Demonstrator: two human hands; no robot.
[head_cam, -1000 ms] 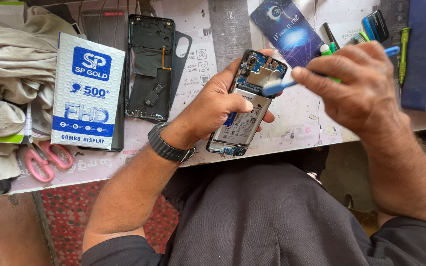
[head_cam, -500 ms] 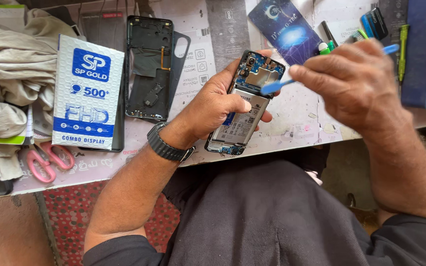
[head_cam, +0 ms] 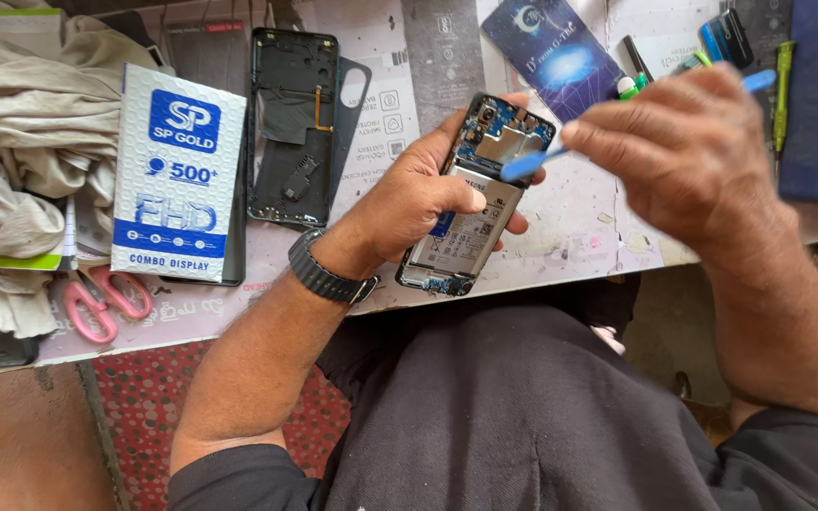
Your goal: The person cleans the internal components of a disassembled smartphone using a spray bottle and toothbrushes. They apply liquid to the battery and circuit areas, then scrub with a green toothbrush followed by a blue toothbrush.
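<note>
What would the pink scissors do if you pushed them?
The scissors lie flat on the table, so they would probably slide, not roll or tip. They look stiff, with plastic handle loops. Their blades are tucked under a white box, so a push might nudge that box too.

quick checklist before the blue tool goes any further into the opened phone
1. Left hand grips the opened phone firmly: ok.
2. Blue tool tip sits at the circuit board, above the battery: ok.
3. Right hand steady on the tool: cannot tell, it is blurred.
4. Phone supported by the worktable: cannot tell, it may only be held above the edge.
5. Removed back cover lies apart from the hands: ok.
</note>
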